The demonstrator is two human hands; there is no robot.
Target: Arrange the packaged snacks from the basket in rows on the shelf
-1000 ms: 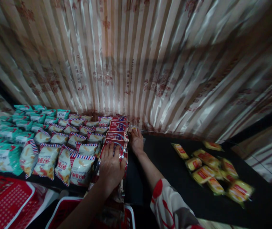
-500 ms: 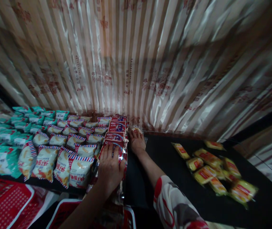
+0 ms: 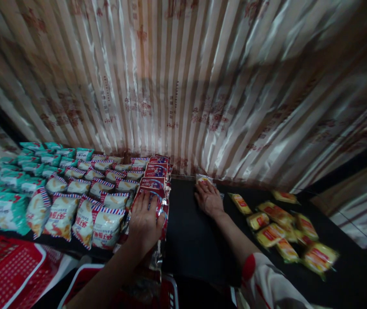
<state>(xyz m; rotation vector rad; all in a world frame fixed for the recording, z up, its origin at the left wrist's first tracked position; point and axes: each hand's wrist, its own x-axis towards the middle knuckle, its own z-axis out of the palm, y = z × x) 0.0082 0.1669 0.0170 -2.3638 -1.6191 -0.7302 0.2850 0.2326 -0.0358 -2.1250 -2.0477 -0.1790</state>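
Note:
My left hand (image 3: 146, 224) lies palm down on a row of dark red packets (image 3: 155, 170), its fingers stretched out over the nearer ones. Farther right, near the curtain, my right hand (image 3: 209, 199) rests on a small clear-wrapped packet (image 3: 205, 178). Its fingers lie flat across the packet, and most of the wrapper is hidden beneath them. Left of the red packets stand rows of white snack bags (image 3: 61, 214) with striped tops.
Teal bags (image 3: 9, 210) fill the far left. Several yellow packets (image 3: 270, 234) lie loosely piled at the right on the black tabletop (image 3: 196, 244). Red baskets (image 3: 9, 270) stand below the front edge. A striped, shiny curtain (image 3: 183, 86) hangs behind.
My right hand has moved right, away from the red packets, and the clear-wrapped packet has shifted with it. My left hand stays on the red packets.

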